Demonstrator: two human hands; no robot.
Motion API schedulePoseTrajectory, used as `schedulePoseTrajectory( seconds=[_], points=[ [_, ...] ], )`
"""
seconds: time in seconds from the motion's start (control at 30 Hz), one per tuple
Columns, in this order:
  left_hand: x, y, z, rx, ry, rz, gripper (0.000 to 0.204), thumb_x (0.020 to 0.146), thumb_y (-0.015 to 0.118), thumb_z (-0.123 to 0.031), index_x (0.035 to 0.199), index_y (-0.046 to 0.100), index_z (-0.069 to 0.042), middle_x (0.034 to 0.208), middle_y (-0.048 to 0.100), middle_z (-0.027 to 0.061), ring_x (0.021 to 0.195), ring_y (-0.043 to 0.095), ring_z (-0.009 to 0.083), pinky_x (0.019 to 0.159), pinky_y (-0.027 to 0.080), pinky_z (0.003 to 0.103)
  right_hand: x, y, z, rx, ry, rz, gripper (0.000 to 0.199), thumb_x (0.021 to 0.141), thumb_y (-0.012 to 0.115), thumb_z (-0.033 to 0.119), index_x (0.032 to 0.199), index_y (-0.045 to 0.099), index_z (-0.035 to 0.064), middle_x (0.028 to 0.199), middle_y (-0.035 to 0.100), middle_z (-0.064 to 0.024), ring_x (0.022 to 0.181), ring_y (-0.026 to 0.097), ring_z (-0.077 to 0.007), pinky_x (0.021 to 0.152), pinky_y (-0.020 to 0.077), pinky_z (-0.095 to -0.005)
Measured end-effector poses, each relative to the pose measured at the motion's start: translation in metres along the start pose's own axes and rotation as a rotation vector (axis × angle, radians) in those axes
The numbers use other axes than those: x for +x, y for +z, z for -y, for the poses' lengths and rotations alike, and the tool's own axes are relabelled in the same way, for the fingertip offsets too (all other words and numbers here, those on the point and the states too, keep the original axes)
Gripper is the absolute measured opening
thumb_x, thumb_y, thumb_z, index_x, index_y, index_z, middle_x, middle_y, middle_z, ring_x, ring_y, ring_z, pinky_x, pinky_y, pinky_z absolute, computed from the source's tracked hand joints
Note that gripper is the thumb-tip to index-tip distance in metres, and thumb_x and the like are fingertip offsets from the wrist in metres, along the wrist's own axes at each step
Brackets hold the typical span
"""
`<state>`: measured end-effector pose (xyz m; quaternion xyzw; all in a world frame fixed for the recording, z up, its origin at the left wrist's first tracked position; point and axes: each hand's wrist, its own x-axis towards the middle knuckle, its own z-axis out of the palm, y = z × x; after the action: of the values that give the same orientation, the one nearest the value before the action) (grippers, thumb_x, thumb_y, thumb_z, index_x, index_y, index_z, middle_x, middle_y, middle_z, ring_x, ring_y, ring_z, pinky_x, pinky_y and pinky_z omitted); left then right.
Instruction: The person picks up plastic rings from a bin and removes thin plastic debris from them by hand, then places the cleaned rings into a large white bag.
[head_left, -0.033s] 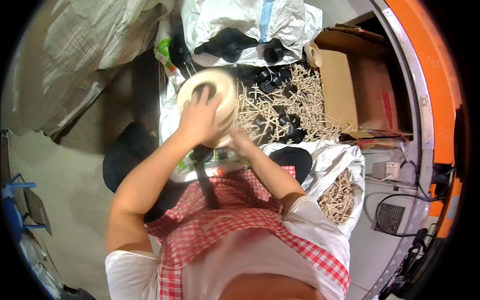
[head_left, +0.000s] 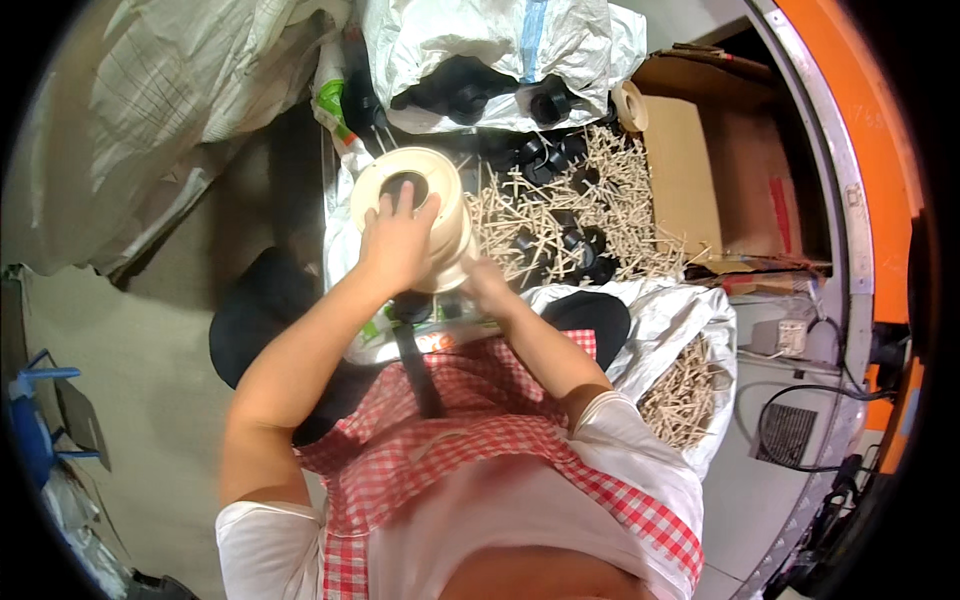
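A cream plastic spool-like part point(head_left: 448, 232) with a wide round flange and a dark centre hole stands tilted before my lap. My left hand point(head_left: 397, 240) grips its top, the fingers bent over the flange into the hole. Low on the right side, my right hand point(head_left: 487, 287) is closed against the lower flange. Its fingertips are partly blurred and hidden, so anything small in them cannot be made out. Many thin cream pegs point(head_left: 625, 200) lie heaped just right of the part, with black round plastic pieces point(head_left: 575, 243) among them.
Behind the heap, a white woven sack point(head_left: 450, 40) holds more black pieces. Another white sack point(head_left: 715, 330) with pegs rests beside my right arm. A cream ring point(head_left: 630, 105) leans near an open cardboard box point(head_left: 690, 170). At far left is a blue stool point(head_left: 35, 420).
The cream part has turned or tilted slightly, and its blur has lessened. Both hands stay on or against it in nearly the same place.
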<state>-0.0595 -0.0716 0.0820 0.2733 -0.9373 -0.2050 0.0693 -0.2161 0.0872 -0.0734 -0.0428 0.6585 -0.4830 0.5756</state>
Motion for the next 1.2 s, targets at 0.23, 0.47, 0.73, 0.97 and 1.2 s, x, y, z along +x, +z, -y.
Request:
schedulePoseTrajectory(
  seconds=[0.23, 0.47, 0.73, 0.97, 1.2],
  points=[
    [-0.039, 0.012, 0.074, -0.352, -0.109, -0.017, 0.094, 0.062, 0.074, -0.034, 0.140, 0.032, -0.006, 0.143, 0.030, 0.0252, 0.132, 0.033, 0.0346, 0.107, 0.032, 0.035, -0.023, 0.062, 0.014, 0.473, -0.231, 0.233, 0.048, 0.088, 0.054, 0.007, 0.133, 0.039, 0.0037, 0.127, 0.051, -0.0136, 0.119, 0.050, -0.0254, 0.099, 0.0423, -0.0424],
    [-0.095, -0.071, 0.007, -0.263, 0.320, -0.591, 0.074, 0.067, 0.070, -0.018, 0.132, 0.040, 0.000, 0.136, 0.036, 0.0309, 0.122, 0.042, 0.0449, 0.102, 0.036, 0.044, -0.118, 0.066, 0.080, 0.285, -0.833, 0.043, 0.058, 0.078, 0.062, 0.006, 0.129, 0.034, 0.0037, 0.122, 0.050, -0.0094, 0.112, 0.048, -0.0195, 0.098, 0.0368, -0.0331],
    [-0.191, -0.159, 0.070, 0.240, 0.133, -0.701, 0.072, 0.075, 0.071, -0.024, 0.134, 0.038, -0.001, 0.131, 0.043, 0.0268, 0.119, 0.044, 0.0432, 0.100, 0.036, 0.048, -0.215, 0.168, 0.182, -0.151, -1.642, 0.133, 0.050, 0.072, 0.072, 0.016, 0.112, 0.047, -0.0006, 0.095, 0.057, -0.0097, 0.082, 0.057, -0.0208, 0.076, 0.0476, -0.0340],
    [-0.170, -0.464, 0.096, 0.650, -0.060, -1.308, 0.062, 0.079, 0.068, -0.022, 0.132, 0.043, 0.000, 0.126, 0.050, 0.0210, 0.118, 0.048, 0.0330, 0.099, 0.037, 0.041, -0.274, 0.356, 0.437, 0.025, -2.175, 0.292, 0.068, 0.075, 0.074, 0.033, 0.125, 0.044, -0.0018, 0.127, 0.043, -0.0252, 0.114, 0.046, -0.0384, 0.093, 0.0400, -0.0434],
    [-0.151, -0.431, 0.021, 0.337, 0.084, -1.063, 0.048, 0.081, 0.067, -0.014, 0.125, 0.053, -0.001, 0.124, 0.056, 0.0140, 0.113, 0.054, 0.0222, 0.097, 0.040, 0.034, -0.212, 0.296, 0.354, -0.788, -2.123, 0.391, 0.017, 0.083, 0.061, 0.023, 0.088, 0.057, 0.0080, 0.071, 0.060, -0.0130, 0.069, 0.060, -0.0321, 0.061, 0.0454, -0.0417]
  ],
)
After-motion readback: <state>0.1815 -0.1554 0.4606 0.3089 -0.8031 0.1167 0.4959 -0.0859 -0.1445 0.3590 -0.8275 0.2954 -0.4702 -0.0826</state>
